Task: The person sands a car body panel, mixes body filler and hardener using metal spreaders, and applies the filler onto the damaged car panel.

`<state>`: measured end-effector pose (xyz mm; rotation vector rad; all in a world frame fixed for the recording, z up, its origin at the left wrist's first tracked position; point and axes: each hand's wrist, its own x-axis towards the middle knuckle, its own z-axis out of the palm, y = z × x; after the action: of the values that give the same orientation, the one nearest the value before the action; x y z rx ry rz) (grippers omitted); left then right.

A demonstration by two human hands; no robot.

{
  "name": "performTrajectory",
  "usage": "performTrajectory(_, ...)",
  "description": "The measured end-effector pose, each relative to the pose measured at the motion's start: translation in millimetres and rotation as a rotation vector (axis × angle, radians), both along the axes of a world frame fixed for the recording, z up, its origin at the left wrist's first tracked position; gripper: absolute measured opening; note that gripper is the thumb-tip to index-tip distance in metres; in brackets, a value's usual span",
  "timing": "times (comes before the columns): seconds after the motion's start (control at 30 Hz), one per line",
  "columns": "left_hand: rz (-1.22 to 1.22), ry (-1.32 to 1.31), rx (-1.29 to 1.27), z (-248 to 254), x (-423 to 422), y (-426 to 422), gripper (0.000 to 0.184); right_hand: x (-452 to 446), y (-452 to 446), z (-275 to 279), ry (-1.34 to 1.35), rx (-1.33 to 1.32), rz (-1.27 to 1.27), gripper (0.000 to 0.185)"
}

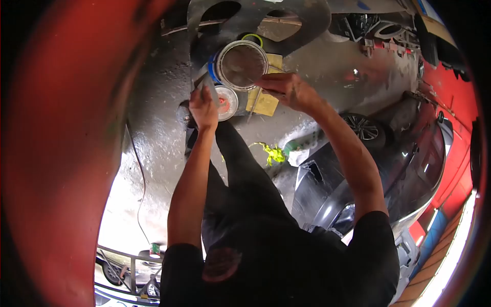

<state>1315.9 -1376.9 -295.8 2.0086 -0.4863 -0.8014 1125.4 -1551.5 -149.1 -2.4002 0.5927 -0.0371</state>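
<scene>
My left hand (203, 108) is closed around a flat grey plate-like piece (209, 86), which looks like a spreader or mixing board. Just right of it, a small round tin (232, 108) shows a red-pink smear on its pale top. My right hand (289, 92) is pinched at the near right rim of a large open can (219, 65) with grey-brown material inside. Whatever lies between those fingers is too small to make out. Yellow sheets (263, 104), possibly sandpaper, lie beneath and beside the can, near the right hand.
A yellow-green ring (253, 37) sits behind the can on a dark panel with large cutouts (307, 25). Bright yellow-green crumpled material (273, 154) lies on the floor. A dark car (399, 158) stands right; a red panel (61, 153) fills the left. A cable (140, 176) crosses the floor.
</scene>
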Motion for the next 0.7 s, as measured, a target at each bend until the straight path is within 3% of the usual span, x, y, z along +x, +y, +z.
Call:
performTrajectory(0.17,0.020,0.092,0.031,29.2,-17.5,-31.1,0.033,17.3,-12.0,-3.9,0.001,-0.111,0.152,0.020)
performTrajectory(0.3,-0.035,-0.074,0.031,-9.4,-25.6,-23.5,0.038,24.4,-31.7,-34.1,0.021,-0.107,0.257,0.020)
performTrajectory(0.33,0.024,-0.001,0.005,-13.8,-28.2,-22.8,0.039,26.5,-37.5,-42.7,0.050,-0.099,0.292,0.022)
performTrajectory(0.43,0.138,0.135,-0.014,-16.2,-39.6,-22.8,0.042,30.6,-47.5,-56.2,0.189,0.002,0.211,0.033)
performTrajectory(0.7,0.244,0.185,0.004,-31.0,-48.6,-25.9,0.051,5.9,-55.3,-48.3,0.132,0.270,-0.092,0.025)
